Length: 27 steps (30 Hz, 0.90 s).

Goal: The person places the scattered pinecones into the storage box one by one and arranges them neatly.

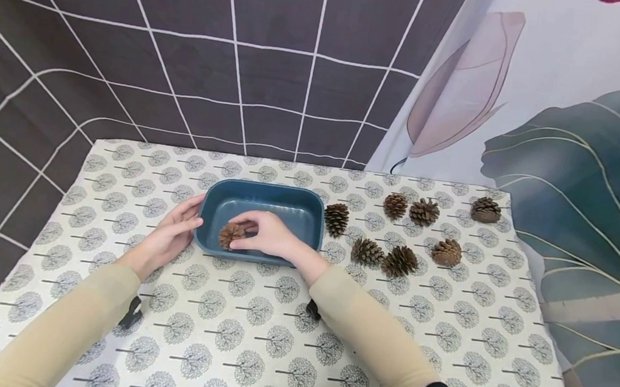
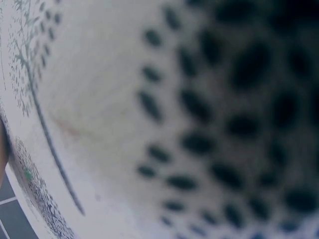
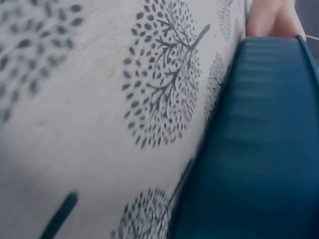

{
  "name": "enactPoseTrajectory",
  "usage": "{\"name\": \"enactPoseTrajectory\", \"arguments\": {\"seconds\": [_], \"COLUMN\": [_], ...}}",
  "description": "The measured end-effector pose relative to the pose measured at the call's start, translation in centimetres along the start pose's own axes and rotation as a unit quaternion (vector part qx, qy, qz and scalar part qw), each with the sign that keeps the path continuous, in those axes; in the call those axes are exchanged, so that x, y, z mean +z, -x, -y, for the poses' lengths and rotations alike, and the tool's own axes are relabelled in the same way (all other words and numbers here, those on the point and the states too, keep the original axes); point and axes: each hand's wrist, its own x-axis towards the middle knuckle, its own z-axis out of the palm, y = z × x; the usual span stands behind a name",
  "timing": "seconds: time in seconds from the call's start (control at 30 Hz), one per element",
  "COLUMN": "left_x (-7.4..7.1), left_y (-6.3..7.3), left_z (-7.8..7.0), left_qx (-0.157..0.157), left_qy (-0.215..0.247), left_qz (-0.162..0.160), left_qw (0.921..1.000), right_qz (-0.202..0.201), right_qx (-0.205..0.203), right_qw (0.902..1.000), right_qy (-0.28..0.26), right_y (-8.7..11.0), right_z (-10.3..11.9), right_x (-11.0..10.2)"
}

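Observation:
A dark blue rectangular container (image 1: 294, 207) stands on the cloth-covered table. Inside its left part, my right hand (image 1: 270, 235) pinches a brown pine cone (image 1: 230, 235) between thumb and fingers. My left hand (image 1: 171, 232) rests against the container's left end, its fingers and thumb fairly straight along the outside. The right wrist view has the container's long outer wall (image 3: 259, 134) on its right, with part of the left hand (image 3: 271, 19) at the far end. Only blurred cloth fills most of the left wrist view.
Just beyond the container's right end lies a pine cone (image 1: 336, 219). Several more, such as one pine cone (image 1: 400, 261) and another pine cone (image 1: 486, 210), are spread across the table's right side. A dark tiled backdrop (image 1: 187, 67) rises behind the tree-patterned tablecloth (image 1: 249, 338).

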Motion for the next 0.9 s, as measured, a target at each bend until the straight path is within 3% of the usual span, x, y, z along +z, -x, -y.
{"name": "enactPoseTrajectory", "arguments": {"seconds": [0.4, 0.9], "left_x": [0.1, 0.2], "left_y": [-0.1, -0.1], "left_z": [-0.3, -0.5], "left_qx": [-0.023, -0.023], "left_qy": [-0.017, -0.019], "left_qz": [-0.004, -0.001], "left_qw": [0.9996, 0.9996], "right_qz": [0.025, 0.037], "right_qx": [0.011, 0.015], "right_qw": [0.9972, 0.9946], "right_qy": [0.069, 0.096], "right_y": [-2.7, -3.0], "right_z": [0.3, 0.9], "right_x": [1.5, 2.1]}}
